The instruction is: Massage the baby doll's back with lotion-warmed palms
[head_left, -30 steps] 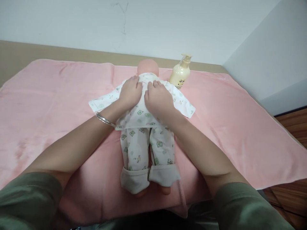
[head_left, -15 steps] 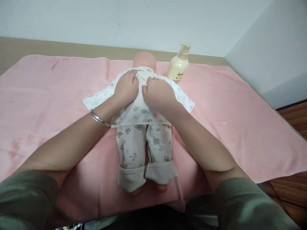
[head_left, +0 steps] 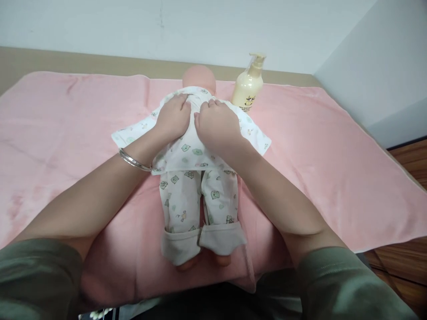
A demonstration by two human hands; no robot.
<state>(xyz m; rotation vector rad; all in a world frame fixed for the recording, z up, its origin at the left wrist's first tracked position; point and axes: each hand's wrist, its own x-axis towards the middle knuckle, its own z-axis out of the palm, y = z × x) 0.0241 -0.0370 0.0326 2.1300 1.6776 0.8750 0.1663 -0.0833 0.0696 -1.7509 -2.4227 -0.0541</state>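
A baby doll [head_left: 199,76] lies on a pink blanket, its bald head away from me and its feet towards me. It wears a white printed shirt [head_left: 187,153] and matching trousers [head_left: 182,200] with turned-up cuffs. My left hand [head_left: 173,116], a silver bangle on its wrist, is closed on the left of the shirt's upper part. On the right of it rests my right hand [head_left: 218,125], closed too, knuckles up. The cloth creases between the hands below the collar. Whether the curled fingers pinch cloth is hidden.
The pink blanket [head_left: 320,169] covers most of the tan tabletop [head_left: 100,62]. A cream pump bottle [head_left: 247,89] with a cow picture stands right of the doll's head. Behind is a pale wall [head_left: 213,31]. Brown wood [head_left: 400,253] shows at the lower right.
The view has shifted slightly, so the doll and bottle sit a little higher in the picture. Both hands stay closed on the shirt in nearly the same place.
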